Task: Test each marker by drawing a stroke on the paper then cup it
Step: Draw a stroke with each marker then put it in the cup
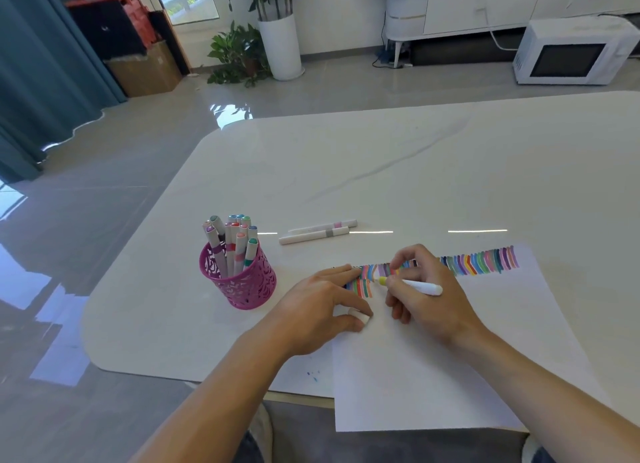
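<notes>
Pinching yellow marker [412,285] in right hand [429,300], pinning paper [450,376] and clutching cap [360,316] with left hand [322,303]; aiming one short line beside orange stroke [369,289].

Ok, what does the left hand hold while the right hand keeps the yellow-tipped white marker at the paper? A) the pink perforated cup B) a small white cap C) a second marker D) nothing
B: the left hand pinches a small white cap between thumb and fingers, resting on the white paper sheet; the pink perforated cup stands apart to its left.
</notes>
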Demonstrator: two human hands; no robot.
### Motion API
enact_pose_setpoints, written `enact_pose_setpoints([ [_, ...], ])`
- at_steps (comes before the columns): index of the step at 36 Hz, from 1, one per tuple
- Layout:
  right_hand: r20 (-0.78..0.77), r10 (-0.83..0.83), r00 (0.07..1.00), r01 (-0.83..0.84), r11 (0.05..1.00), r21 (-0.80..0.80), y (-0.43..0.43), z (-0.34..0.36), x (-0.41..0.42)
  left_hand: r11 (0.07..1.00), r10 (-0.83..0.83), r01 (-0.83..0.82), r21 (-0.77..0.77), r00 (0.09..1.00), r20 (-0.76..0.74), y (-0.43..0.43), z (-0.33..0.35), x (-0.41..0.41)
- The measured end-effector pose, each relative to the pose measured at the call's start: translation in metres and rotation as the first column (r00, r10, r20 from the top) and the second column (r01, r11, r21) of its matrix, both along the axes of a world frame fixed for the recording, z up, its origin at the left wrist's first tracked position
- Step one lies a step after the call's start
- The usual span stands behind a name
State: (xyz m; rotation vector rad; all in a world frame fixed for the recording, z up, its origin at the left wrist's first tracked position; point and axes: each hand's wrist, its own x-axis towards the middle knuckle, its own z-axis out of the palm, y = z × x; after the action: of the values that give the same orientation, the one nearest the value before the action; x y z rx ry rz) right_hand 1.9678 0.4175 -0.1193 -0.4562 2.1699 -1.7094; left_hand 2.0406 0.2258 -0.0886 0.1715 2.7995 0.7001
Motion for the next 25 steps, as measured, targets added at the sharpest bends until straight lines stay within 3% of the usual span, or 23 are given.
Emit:
enact_pose_setpoints([
  [25, 0.034, -0.004, 0.999, 0.000, 0.996, 0.091, -0.0007, 0.0004, -0.0040, 0.999, 0.052, -0.052, 0.013, 0.998, 0.043, 0.0028, 0.0024, -0.0033],
])
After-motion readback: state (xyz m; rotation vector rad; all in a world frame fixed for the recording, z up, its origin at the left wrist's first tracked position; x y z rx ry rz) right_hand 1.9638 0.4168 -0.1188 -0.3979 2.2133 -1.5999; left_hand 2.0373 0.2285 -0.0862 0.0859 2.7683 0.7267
